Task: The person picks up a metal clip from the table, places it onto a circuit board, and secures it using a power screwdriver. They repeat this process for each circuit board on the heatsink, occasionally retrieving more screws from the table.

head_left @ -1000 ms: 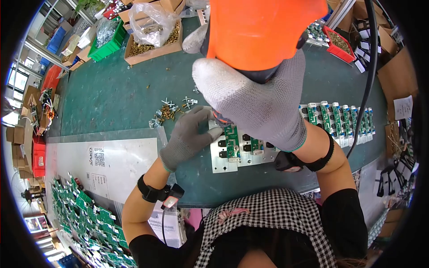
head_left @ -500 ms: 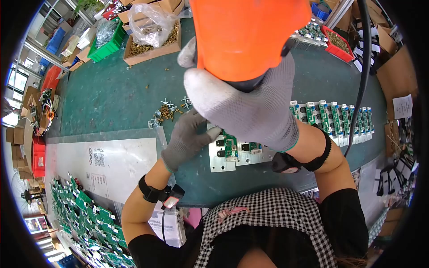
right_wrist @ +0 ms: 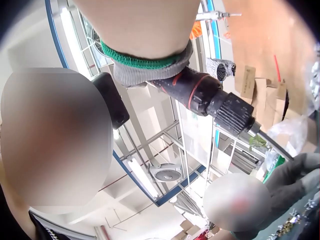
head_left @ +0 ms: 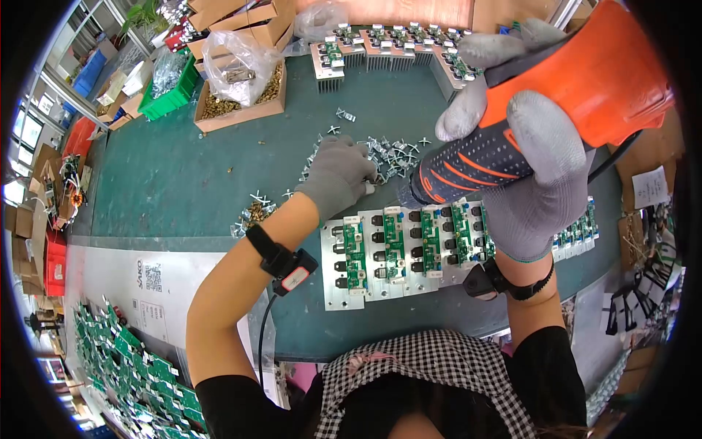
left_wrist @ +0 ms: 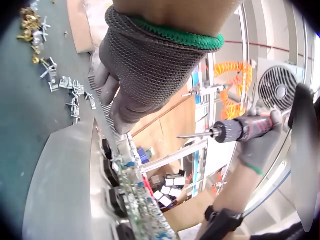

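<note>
Gloved in grey, the left hand (head_left: pixel 336 175) is over the table beside a pile of small metal clips (head_left: pixel 395 155), its fingers bent; whether they pinch anything cannot be told. The right hand (head_left: pixel 537 161) grips an orange and black power driver (head_left: pixel 475 164), tilted with its nose toward the left fingers. In the left wrist view the driver (left_wrist: pixel 247 128) shows its long bit. The right wrist view has the bit's end close to the left hand (right_wrist: pixel 295 185). Below both hands lie metal plates (head_left: pixel 334 285) bearing green circuit boards (head_left: pixel 355 256) and black components.
Brass screws (head_left: pixel 256 212) lie among clips left of the left forearm. A cardboard box (head_left: pixel 241 113) of brass parts and a green bin (head_left: pixel 172 99) stand at the back left. Finned heatsinks (head_left: pixel 387 58) line the back. Loose circuit boards (head_left: pixel 139 366) cover the front left.
The driver has come away from the plates and tilted over, still in the right hand. The left hand has moved from the plates' edge to the clips. The head view has shifted, showing the heatsinks.
</note>
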The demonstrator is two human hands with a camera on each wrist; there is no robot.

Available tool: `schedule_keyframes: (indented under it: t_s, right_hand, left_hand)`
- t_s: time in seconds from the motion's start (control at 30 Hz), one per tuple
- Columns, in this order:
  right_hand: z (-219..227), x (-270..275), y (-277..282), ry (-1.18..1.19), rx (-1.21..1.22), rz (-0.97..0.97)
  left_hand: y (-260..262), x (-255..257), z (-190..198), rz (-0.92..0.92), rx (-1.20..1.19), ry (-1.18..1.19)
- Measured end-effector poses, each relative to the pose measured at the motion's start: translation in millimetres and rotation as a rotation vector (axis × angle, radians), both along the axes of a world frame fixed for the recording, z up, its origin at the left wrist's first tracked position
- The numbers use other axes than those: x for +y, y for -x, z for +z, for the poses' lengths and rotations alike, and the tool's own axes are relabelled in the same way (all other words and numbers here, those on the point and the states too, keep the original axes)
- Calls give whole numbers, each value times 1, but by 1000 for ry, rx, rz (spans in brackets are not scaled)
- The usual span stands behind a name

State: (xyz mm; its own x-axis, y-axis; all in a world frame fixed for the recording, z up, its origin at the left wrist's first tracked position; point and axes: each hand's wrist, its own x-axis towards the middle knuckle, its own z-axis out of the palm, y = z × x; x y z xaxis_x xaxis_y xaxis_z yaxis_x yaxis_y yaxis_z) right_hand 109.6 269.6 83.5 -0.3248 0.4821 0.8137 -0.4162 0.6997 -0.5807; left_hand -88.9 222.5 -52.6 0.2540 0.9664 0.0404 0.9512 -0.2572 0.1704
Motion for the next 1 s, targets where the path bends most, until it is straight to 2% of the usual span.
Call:
schedule_keyframes:
  t_s: [0.03, 0.13, 0.17, 0.23, 0.33, 0.37, 0.47, 0.6, 0.63, 0.77, 0.83, 0.93, 1.0]
  right_hand:
    - [-2, -11, -4, 265, 41, -38]
    - [8, -17, -9, 335, -55, -82]
    - [-1, -15, -12, 298, -30, -122]
    - [-5, -12, -13, 211, 36, -79]
    - [13, -18, -5, 162, 109, 109]
    - [18, -23, -2, 206, 111, 141]
    - [20, -32, 0, 279, 69, 237]
    - [17, -44, -1, 333, -9, 342]
    - [16, -48, 0, 350, -13, 356]
    - [29, -72, 12, 403, 17, 373]
    - [34, -79, 15, 388, 34, 403]
    - [26, -74, 14, 328, 16, 417]
    - [20, -64, 5, 306, -59, 368]
  left_hand:
    - [-2, 6, -4, -6, 4, 55]
    - [-1, 5, -2, -91, 77, -18]
    - [1, 0, -1, -40, 9, -23]
    - [13, -11, 6, 69, -115, -37]
    - [15, -49, 36, 375, -535, 92]
    - [17, -62, 32, 337, -597, 27]
    - [-5, -100, 54, 487, -723, 123]
    - [-16, -130, 53, 422, -828, 147]
    - [-19, -134, 50, 445, -955, 169]
    - [-21, -144, 51, 473, -995, 213]
    - [-24, -147, 55, 504, -1014, 233]
    - [-25, -150, 52, 521, -1165, 229]
    - [-25, -151, 56, 537, -1119, 235]
